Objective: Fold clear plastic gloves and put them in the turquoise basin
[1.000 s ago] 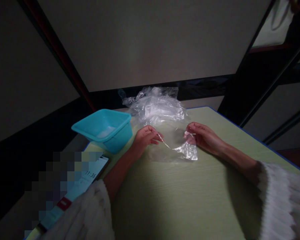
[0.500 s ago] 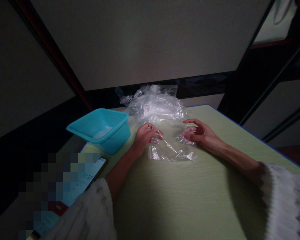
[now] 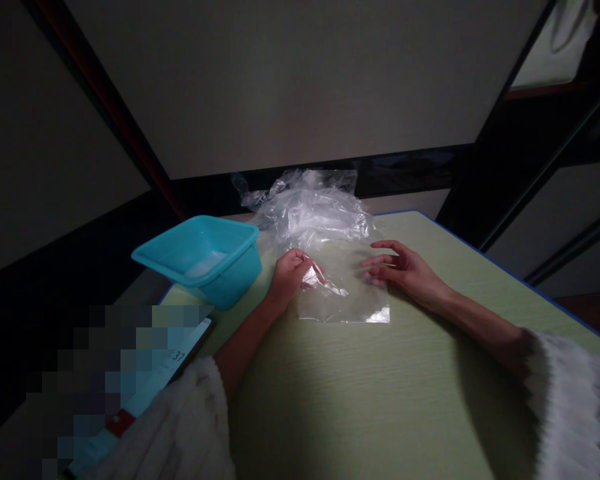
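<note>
A clear plastic bag [image 3: 350,307] lies flattened on the pale green table [image 3: 370,400]. My left hand [image 3: 293,277] pinches the bag's left side between thumb and fingers. At the bag's right edge, my right hand [image 3: 400,270] has its fingers spread and curved, with nothing gripped between them. Just behind the bag rises a heap of crumpled clear plastic bags [image 3: 315,213].
A turquoise basin [image 3: 230,273] with something whitish inside stands at the table's left edge. A lit screen device [image 3: 165,373], partly pixelated, lies at the lower left beside my left sleeve. Behind the table is a grey panel [image 3: 300,87].
My right hand has let go of the bag and its fingers have spread. The bag's near part now lies flatter and smoother. My left hand has barely moved.
</note>
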`<state>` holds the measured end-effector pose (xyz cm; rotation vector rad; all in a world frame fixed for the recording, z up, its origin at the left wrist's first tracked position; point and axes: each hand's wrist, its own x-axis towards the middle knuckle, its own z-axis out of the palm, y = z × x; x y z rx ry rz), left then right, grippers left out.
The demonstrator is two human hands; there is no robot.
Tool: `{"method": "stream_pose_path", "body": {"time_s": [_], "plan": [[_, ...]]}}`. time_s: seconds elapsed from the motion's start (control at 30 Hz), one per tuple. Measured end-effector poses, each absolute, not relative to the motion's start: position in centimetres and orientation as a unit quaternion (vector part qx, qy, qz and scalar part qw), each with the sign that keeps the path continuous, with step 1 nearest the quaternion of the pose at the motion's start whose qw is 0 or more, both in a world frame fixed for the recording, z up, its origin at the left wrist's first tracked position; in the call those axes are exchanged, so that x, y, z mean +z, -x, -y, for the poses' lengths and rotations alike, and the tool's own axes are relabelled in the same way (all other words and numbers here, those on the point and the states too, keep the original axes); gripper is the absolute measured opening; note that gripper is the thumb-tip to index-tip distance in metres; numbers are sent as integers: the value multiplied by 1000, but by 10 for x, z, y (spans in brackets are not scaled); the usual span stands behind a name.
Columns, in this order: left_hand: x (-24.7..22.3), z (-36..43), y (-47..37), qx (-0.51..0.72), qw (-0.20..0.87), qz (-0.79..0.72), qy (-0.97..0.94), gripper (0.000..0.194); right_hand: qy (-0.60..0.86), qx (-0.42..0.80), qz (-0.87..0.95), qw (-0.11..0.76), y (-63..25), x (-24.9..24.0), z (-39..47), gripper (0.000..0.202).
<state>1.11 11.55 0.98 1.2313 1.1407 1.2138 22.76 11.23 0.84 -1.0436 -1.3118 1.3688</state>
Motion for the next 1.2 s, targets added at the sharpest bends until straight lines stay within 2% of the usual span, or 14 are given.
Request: {"method": "stream_pose_path", "body": {"time_s": [0.23,0.43,0.73,0.9,1.07,1.2], "plan": [[4,-120,-13,503,475,-506,-515,14,461,526,562,442,-229,9,-111,59],[4,-105,-6,507,422,-536,-527,30,470,490,595,429,-227,4,-112,56],[6,-81,4,449,370,-564,-586,39,484,422,628,440,-228,-4,-111,55],[2,-59,11,430,295,-561,-643,41,496,380,644,442,-228,-4,-109,53],[-1,-36,20,263,108,-459,-842,29,502,309,690,421,-229,-4,-105,46],[0,-29,23,175,42,-423,-888,34,511,264,716,397,-230,-4,-103,43]]}}
